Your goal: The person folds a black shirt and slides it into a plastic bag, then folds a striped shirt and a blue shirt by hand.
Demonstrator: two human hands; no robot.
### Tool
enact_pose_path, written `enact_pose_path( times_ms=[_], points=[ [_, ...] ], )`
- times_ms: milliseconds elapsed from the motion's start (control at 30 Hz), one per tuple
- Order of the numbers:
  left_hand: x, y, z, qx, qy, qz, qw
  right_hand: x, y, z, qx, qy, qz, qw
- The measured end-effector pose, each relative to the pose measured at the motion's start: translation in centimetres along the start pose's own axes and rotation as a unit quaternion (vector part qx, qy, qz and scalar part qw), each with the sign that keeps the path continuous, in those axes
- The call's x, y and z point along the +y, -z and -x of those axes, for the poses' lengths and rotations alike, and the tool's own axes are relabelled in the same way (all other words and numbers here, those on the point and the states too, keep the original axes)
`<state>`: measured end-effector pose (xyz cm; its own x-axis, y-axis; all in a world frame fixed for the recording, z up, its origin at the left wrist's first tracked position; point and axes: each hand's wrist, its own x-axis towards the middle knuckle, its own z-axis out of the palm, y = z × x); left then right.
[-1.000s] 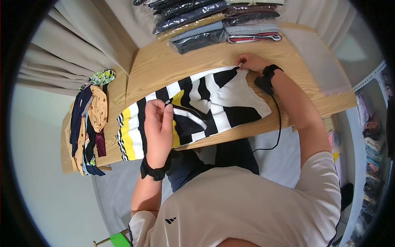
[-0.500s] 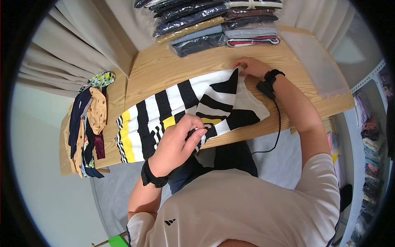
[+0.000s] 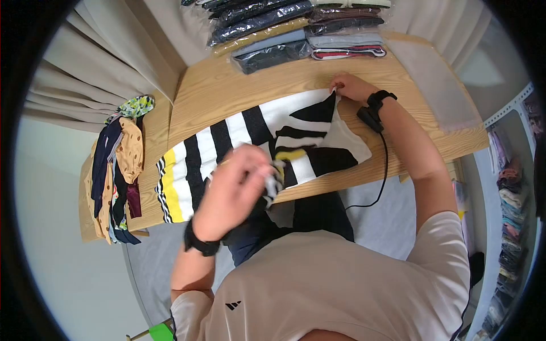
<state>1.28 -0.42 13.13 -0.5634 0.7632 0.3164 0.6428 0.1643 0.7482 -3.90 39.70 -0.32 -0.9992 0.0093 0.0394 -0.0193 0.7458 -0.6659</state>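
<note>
A striped black, white and yellow knit garment (image 3: pixel 227 136) lies across the wooden table, its yellow band and thin-striped hem at the left and a plain white part at the right. My right hand (image 3: pixel 351 88) pinches its upper right corner. Over the lower edge, my left hand (image 3: pixel 238 184) is blurred by motion; a bunched striped part of the garment hangs beside its fingers, and whether they grip it is unclear.
Bagged folded clothes (image 3: pixel 273 54) are stacked at the back of the table (image 3: pixel 216 85). Clear plastic sleeves (image 3: pixel 438 85) lie at the right. Loose clothes (image 3: pixel 122 165) hang at the left. A black cable (image 3: pixel 385 170) runs down from a device by my right wrist.
My left hand has moved left and slightly up, blurring. My right hand has shifted slightly up and right with the garment's corner, and the folds in the garment's middle have changed.
</note>
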Motion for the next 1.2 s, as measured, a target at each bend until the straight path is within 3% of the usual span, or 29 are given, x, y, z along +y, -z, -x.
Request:
enact_pose_path(
  times_ms=[67,167,267,333,367,400,500,567,633,700,767,833,867,967,1067,1133,1200],
  points=[
    [-1.4,2.3,-0.6,0.096,0.047,0.031,0.994,0.6,-0.2,-0.4,0.015,0.015,0.027,0.999],
    [-7.6,7.0,-2.8,0.125,0.076,0.043,0.988,0.6,-0.2,-0.5,0.027,0.045,0.057,0.997],
    [-16.4,9.3,-3.2,0.069,0.134,-0.036,0.988,-1.2,0.1,-0.2,0.024,0.001,0.032,0.999],
    [-20.0,9.7,-2.4,-0.012,0.192,-0.074,0.979,-0.6,0.3,-0.9,-0.048,-0.094,0.001,0.994],
    [-23.7,9.8,-1.6,-0.050,0.210,-0.008,0.976,-1.1,0.3,-0.8,-0.045,-0.092,0.000,0.995],
    [-24.3,9.9,-1.5,-0.053,0.238,-0.028,0.969,-1.8,0.4,-0.4,-0.030,-0.083,-0.008,0.996],
    [-23.7,10.2,-1.3,-0.060,0.281,-0.059,0.956,-1.6,0.4,-0.2,-0.005,-0.055,-0.030,0.998],
    [-22.4,10.0,-1.2,0.027,0.230,0.085,0.969,-1.3,0.4,0.0,0.000,-0.035,-0.044,0.998],
    [-20.8,10.6,-1.1,0.043,0.271,0.124,0.954,-1.3,0.3,0.1,0.030,0.009,0.004,1.000],
    [-20.9,10.9,-1.2,0.113,0.280,0.243,0.922,-1.3,0.3,-0.2,0.013,-0.023,-0.008,1.000],
    [-22.4,11.4,-1.0,0.122,0.285,0.221,0.925,-1.3,0.3,-0.3,-0.002,-0.058,-0.017,0.998],
    [-23.9,11.5,-1.0,0.120,0.350,0.040,0.928,-1.0,0.3,-0.3,0.017,-0.035,0.028,0.999],
    [-23.7,11.2,-0.9,0.111,0.336,-0.034,0.934,-0.8,0.2,-0.4,0.018,-0.036,0.029,0.999],
    [-24.5,10.7,-0.6,0.099,0.353,-0.061,0.928,-0.8,0.1,-0.6,0.029,-0.023,0.067,0.997],
    [-24.9,10.8,-0.5,0.107,0.325,0.037,0.939,-0.6,-0.2,-0.8,0.036,-0.016,0.087,0.995],
    [-23.6,11.1,-0.7,0.127,0.287,0.155,0.937,-0.1,-0.2,-1.1,0.004,-0.066,-0.068,0.995],
    [-20.7,11.0,-1.2,0.145,0.265,0.211,0.930,0.7,-0.5,-1.4,0.004,-0.066,-0.067,0.996]
  ],
)
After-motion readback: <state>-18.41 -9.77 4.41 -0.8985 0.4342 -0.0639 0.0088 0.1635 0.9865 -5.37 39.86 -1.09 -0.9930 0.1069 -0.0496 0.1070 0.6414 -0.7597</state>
